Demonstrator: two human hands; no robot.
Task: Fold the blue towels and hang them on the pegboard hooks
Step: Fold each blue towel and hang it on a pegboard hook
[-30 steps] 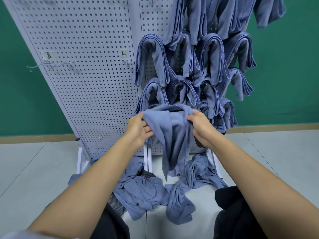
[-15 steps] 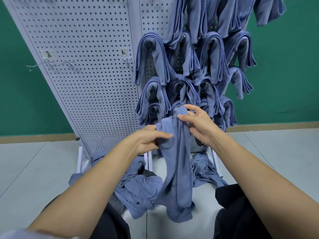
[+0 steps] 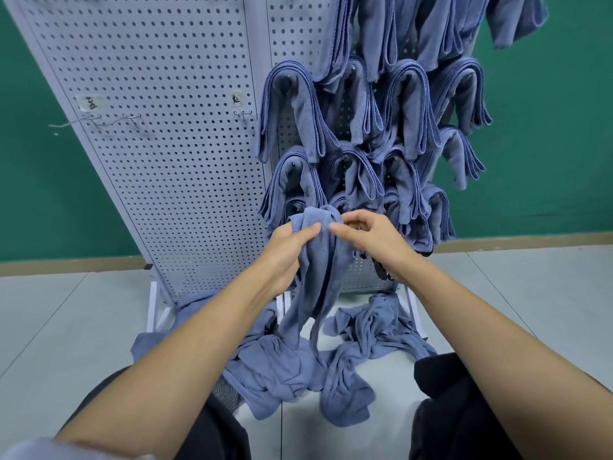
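Spread wide a second ago, the towel now hangs as a narrow strip before the pegboard's lowest hung towels. The left hand grips it and the right hand pinches its top fold, so folding seems nearly done and hooking comes next.

Folded towels hang on the pegboard's right half; loose towels lie on the floor below, nearer the person.
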